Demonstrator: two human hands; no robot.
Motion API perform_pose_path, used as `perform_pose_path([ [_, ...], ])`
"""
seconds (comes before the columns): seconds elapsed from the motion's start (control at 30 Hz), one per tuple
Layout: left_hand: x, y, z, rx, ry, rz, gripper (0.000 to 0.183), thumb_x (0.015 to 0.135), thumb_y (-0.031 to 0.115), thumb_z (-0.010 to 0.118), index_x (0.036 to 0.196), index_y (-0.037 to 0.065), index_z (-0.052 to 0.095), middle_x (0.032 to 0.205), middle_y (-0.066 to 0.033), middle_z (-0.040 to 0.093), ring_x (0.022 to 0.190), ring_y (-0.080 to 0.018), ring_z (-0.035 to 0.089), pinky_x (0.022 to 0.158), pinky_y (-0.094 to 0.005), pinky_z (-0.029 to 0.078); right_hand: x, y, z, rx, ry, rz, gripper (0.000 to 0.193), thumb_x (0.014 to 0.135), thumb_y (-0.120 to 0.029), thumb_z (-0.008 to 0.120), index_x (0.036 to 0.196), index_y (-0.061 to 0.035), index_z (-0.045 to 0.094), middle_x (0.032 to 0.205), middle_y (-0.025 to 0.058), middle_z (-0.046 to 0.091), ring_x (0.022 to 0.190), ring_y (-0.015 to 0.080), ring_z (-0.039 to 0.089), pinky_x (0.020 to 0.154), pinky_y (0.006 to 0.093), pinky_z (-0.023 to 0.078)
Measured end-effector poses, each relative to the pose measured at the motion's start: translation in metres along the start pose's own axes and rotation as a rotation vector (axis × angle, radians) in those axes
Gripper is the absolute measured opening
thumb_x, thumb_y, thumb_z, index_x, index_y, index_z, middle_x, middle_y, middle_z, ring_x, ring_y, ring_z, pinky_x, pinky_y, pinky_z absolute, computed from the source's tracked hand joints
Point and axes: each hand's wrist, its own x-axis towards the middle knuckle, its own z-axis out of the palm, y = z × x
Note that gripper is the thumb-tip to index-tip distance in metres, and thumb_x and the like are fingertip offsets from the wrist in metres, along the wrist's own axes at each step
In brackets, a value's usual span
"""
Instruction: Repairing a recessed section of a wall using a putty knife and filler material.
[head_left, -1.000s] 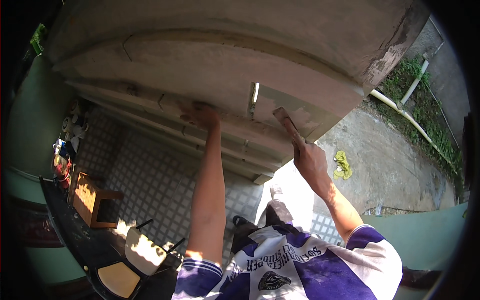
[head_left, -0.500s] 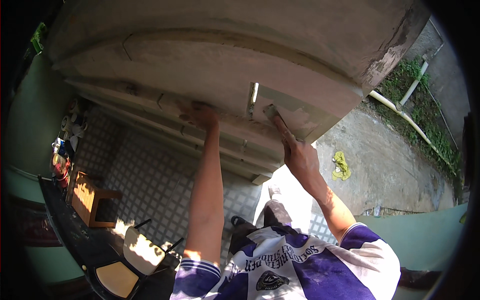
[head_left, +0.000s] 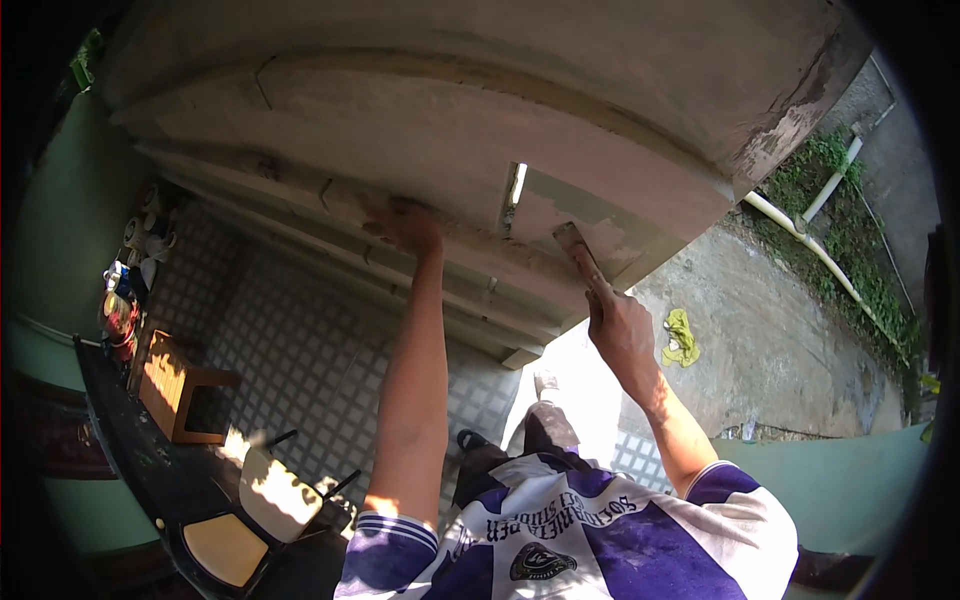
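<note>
My right hand (head_left: pixel 622 335) is closed around a putty knife (head_left: pixel 570 240), its forefinger stretched along the tool. The blade touches a grey wall panel (head_left: pixel 600 215) with pale, uneven filler patches, just right of a narrow bright slot (head_left: pixel 515 190). My left hand (head_left: pixel 408 228) lies against the ledge of the same concrete structure, fingers spread and partly in shadow. A dark patch shows at its fingertips; I cannot make out whether it is shadow or a mark.
A wooden stool (head_left: pixel 165 385) and a chair with a cream seat (head_left: pixel 228 552) stand at the lower left. Right of the structure, a yellow-green cloth (head_left: pixel 680 338) lies on concrete ground. White pipes (head_left: pixel 800 222) run along a planted bank. Patterned tiles (head_left: pixel 300 320) cover the floor below.
My right hand has moved the putty knife a little right and down across the panel, away from the slot. My left hand stays at the ledge.
</note>
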Motion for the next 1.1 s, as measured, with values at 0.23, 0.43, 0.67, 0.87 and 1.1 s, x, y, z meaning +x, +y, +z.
perform_pose_path([
  [0.23, -0.007, 0.01, 0.0, -0.061, -0.046, -0.014, 0.059, 0.103, 0.031, 0.04, 0.157, 0.031, 0.016, 0.149, -0.0328, 0.025, 0.128, -0.055, 0.042, 0.102, -0.0645, 0.039, 0.009, -0.007, 0.003, 0.016, 0.029, -0.036, 0.068, 0.094, -0.007, 0.056, 0.152, -0.0329, 0.035, 0.079, 0.0237, 0.067, 0.067, 0.0453, 0.064, 0.057, 0.0538, 0.05],
  [0.43, -0.008, 0.007, 0.001, -0.01, 0.012, 0.014, 0.059, 0.103, 0.032, 0.04, 0.157, 0.032, 0.015, 0.152, -0.0333, 0.021, 0.131, -0.055, 0.04, 0.103, -0.0644, 0.038, 0.008, -0.001, 0.004, -0.001, -0.008, -0.025, 0.071, 0.094, -0.007, 0.056, 0.154, -0.0361, 0.03, 0.079, 0.0238, 0.067, 0.066, 0.0449, 0.064, 0.056, 0.0535, 0.051],
  [0.67, -0.001, -0.003, 0.001, -0.009, -0.001, 0.002, 0.059, 0.104, 0.034, 0.039, 0.158, 0.031, 0.015, 0.155, -0.0335, 0.017, 0.132, -0.0556, 0.038, 0.103, -0.0632, 0.039, 0.004, -0.006, -0.001, 0.123, -0.019, -0.011, 0.068, 0.093, -0.006, 0.057, 0.152, -0.031, 0.036, 0.079, 0.0247, 0.066, 0.068, 0.0478, 0.063, 0.058, 0.0531, 0.051],
  [0.87, -0.006, 0.002, 0.007, -0.041, -0.029, -0.024, 0.059, 0.104, 0.035, 0.038, 0.158, 0.029, 0.016, 0.154, -0.0343, 0.018, 0.131, -0.0557, 0.039, 0.105, -0.0623, 0.037, 0.008, 0.001, 0.014, 0.024, 0.054, -0.049, 0.073, 0.094, -0.01, 0.058, 0.155, -0.0352, 0.027, 0.073, 0.0195, 0.067, 0.061, 0.0409, 0.065, 0.052, 0.05, 0.051],
  [1.1, -0.004, -0.001, 0.008, -0.021, -0.031, -0.007, 0.059, 0.104, 0.035, 0.038, 0.158, 0.029, 0.016, 0.153, -0.0342, 0.022, 0.13, -0.0552, 0.04, 0.104, -0.0625, 0.038, 0.008, -0.001, 0.001, 0.066, -0.006, 0.011, 0.069, 0.094, -0.007, 0.057, 0.153, -0.0314, 0.034, 0.078, 0.0241, 0.066, 0.067, 0.0451, 0.064, 0.057, 0.0523, 0.05],
])
